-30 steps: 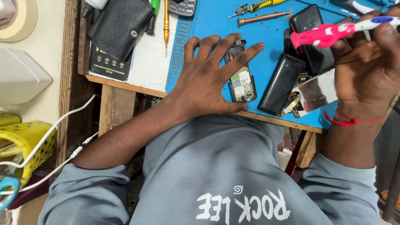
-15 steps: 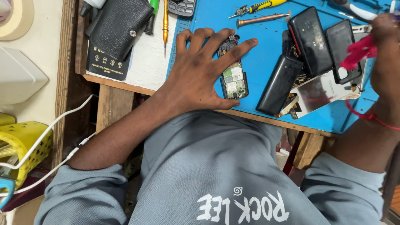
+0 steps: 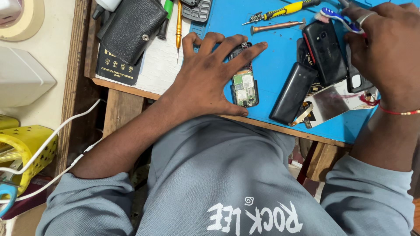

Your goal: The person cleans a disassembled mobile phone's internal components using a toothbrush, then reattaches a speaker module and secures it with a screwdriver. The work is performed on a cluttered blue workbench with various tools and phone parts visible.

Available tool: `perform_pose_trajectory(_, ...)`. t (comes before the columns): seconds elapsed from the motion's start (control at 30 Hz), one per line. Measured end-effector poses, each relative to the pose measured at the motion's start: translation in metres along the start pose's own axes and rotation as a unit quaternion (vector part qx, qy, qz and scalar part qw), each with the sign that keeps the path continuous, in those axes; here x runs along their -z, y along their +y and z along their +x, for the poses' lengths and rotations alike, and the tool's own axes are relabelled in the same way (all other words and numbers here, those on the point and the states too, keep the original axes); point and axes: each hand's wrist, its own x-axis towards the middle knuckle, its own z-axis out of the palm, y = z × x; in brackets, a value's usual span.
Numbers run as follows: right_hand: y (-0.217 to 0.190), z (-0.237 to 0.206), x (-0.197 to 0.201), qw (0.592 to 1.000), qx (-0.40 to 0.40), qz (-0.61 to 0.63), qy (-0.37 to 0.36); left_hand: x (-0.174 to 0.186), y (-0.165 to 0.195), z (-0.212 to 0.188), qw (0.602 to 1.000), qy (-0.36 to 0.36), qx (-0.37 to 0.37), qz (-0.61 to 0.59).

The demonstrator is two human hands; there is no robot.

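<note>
My left hand [image 3: 210, 83] lies spread flat on the blue mat [image 3: 271, 52], fingers wide apart and closed on nothing. The thumb and forefinger bracket an opened phone [image 3: 244, 87] with its green circuit board bare, pinning it down from the left and from above; it sits near the front edge of the bench [image 3: 131, 89], lengthwise toward me.

My right hand [image 3: 389, 57] is curled shut at the far right, the grip clamped on a toothbrush [image 3: 339, 17] with a blue and white handle whose bristled head pokes out to the left past my knuckles. A red thread band [image 3: 396, 111] circles that wrist.

Between my hands lie two black phone bodies: one slim and slanted [image 3: 292, 92], one broader [image 3: 324, 52] just above it, touching my right hand's fingers. Under them a shiny metal plate [image 3: 332, 105] rests on the mat, and I think a small brass-coloured part sits at its left corner, though it is too small to be sure of.

Farther back are a copper-coloured rod [image 3: 278, 27] and a yellow-handled screwdriver [image 3: 280, 11]. Off the mat to the left lie an orange-handled screwdriver [image 3: 178, 26], a black leather pouch [image 3: 131, 26] on a black card, and a keypad phone [image 3: 197, 9] at the top edge. White cables [image 3: 65, 131] hang below the bench beside a yellow basket [image 3: 30, 153].
</note>
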Motion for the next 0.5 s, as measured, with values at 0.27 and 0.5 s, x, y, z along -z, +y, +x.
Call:
perform_pose_trajectory(0.27, -0.025, 0.027, 0.008, 0.979, 0.108, 0.172, 0.008, 0.009, -0.005, 0.001, 1.000, -0.016, -0.004, -0.013)
perform_pose_trajectory(0.5, -0.024, 0.029, -0.006, 0.980, 0.088, 0.173, 0.039, 0.014, -0.010, 0.001, 0.999, -0.034, -0.026, -0.001)
